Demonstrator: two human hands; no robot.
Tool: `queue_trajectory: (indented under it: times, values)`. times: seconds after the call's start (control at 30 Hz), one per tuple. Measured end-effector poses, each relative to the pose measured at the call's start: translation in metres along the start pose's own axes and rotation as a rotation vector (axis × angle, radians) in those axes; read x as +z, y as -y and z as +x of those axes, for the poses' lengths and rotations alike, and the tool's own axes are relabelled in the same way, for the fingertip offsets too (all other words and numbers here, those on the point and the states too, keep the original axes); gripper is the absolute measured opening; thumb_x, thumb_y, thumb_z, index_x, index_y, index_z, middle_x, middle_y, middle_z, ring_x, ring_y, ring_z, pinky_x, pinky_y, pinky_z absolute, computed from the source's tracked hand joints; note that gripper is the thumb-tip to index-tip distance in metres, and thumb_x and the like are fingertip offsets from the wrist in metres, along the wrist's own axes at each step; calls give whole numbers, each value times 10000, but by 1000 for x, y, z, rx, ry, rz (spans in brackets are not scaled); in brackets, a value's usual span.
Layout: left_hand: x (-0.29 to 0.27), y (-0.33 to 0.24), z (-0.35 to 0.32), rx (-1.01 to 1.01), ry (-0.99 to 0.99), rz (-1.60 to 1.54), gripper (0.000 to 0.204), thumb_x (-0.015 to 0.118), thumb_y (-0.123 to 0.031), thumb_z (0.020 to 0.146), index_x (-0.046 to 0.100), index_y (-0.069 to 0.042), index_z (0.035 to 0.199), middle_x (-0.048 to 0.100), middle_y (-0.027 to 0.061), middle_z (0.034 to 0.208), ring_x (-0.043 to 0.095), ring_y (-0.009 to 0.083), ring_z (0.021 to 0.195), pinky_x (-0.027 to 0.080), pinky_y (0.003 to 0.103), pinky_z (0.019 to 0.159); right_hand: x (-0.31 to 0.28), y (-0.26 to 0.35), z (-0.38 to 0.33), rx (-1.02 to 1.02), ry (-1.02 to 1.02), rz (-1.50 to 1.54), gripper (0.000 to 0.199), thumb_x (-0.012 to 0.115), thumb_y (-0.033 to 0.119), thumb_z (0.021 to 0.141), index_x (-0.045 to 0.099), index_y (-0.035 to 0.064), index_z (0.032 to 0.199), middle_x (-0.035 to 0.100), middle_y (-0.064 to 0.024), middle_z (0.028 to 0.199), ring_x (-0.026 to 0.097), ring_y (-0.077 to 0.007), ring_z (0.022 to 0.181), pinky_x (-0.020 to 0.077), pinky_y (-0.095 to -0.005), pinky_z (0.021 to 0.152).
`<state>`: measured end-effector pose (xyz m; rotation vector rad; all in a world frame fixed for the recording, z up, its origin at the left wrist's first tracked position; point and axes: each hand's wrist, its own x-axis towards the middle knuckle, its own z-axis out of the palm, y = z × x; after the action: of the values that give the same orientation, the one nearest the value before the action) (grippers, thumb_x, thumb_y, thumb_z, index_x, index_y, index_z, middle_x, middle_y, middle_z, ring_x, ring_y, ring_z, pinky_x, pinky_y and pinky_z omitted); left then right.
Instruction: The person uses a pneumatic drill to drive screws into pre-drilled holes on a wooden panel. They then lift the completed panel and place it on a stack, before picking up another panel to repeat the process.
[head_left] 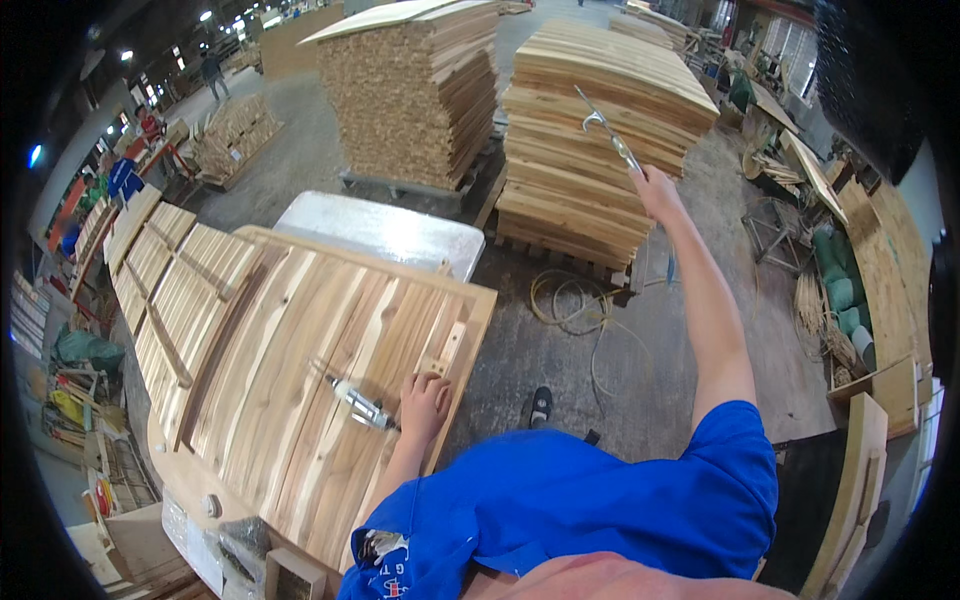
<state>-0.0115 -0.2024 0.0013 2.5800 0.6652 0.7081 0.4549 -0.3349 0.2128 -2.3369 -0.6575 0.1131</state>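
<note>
The left hand (425, 402) was closed in a grip on a slim metal tool (360, 404), silver with a dark band, which lay nearly flat and pointed up and to the left across the wood. Hand and tool rested near the right edge of a large curved wooden panel (300, 350), made of narrow pale and reddish-brown planks joined side by side, the grain clearly streaked. A small light wooden block (447, 350) sat on the panel just beyond the left hand's knuckles, close to the same edge.

The right hand (655, 185) was raised on an outstretched arm, its grip closed around the lower end of a thin metal rod with a hooked fitting (608, 130). The rod slanted up and to the left in front of a tall stack of curved wooden panels (590, 150), whose layered edges showed as fine horizontal bands.

A second stack of short timber (410, 100) stood to the left of that one. Between the stacks and the panel lay a flat, glossy grey sheet (390, 235). A loose coil of pale hose (575, 300) lay on the rough concrete floor (650, 350) below the right arm. More slatted panels (165, 270) lay to the left of the worked one. The person wore a blue shirt (560, 510).
</note>
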Motion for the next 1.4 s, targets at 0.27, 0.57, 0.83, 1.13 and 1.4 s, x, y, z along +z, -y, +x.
queue_trajectory:
  times: [0.27, 0.57, 0.83, 1.13, 1.4]
  values:
    - [64, -3, 92, -212, 45, 157, 272, 617, -185, 741, 609, -139, 1009, 522, 81, 1100, 417, 316, 1093, 354, 463, 915, -80, -72, 216, 47, -156, -328, 439, 522, 411, 812, 630, -2, 910, 641, -226, 859, 634, -351, 800, 481, -418, 690]
    - [134, -20, 155, -231, -93, 117, 291, 599, -175, 755, 594, -116, 1041, 513, 123, 1106, 438, 335, 1060, 342, 448, 919, -223, -194, 292, 296, -476, -486, 443, 506, 405, 827, 618, -2, 963, 644, -186, 866, 614, -301, 649, 487, -388, 602]
    - [125, -89, 243, 67, 67, -84, 566, 643, -279, 787, 432, -91, 1277, 436, 127, 1272, 390, 318, 1185, 325, 416, 998, -111, -148, 179, 35, 1067, -109, 356, 536, 332, 860, 589, 74, 1098, 589, -14, 784, 412, -63, 425, 331, -234, 363]
    - [137, -173, 219, 17, 791, -602, 437, 638, -354, 797, 573, -57, 1111, 625, 139, 933, 604, 236, 825, 464, 353, 737, -15, -82, 76, -300, 1586, -421, 383, 576, 317, 832, 594, 67, 1121, 598, -54, 841, 537, -152, 687, 443, -291, 566]
    - [144, -184, 156, -544, 380, -1307, 189, 571, -204, 882, 592, -16, 888, 460, -35, 580, 433, 73, 495, 342, 221, 459, 50, -80, -5, -1454, 417, -493, 602, 703, 234, 666, 493, 227, 1230, 536, 2, 1155, 457, -201, 1150, 293, -410, 1006]
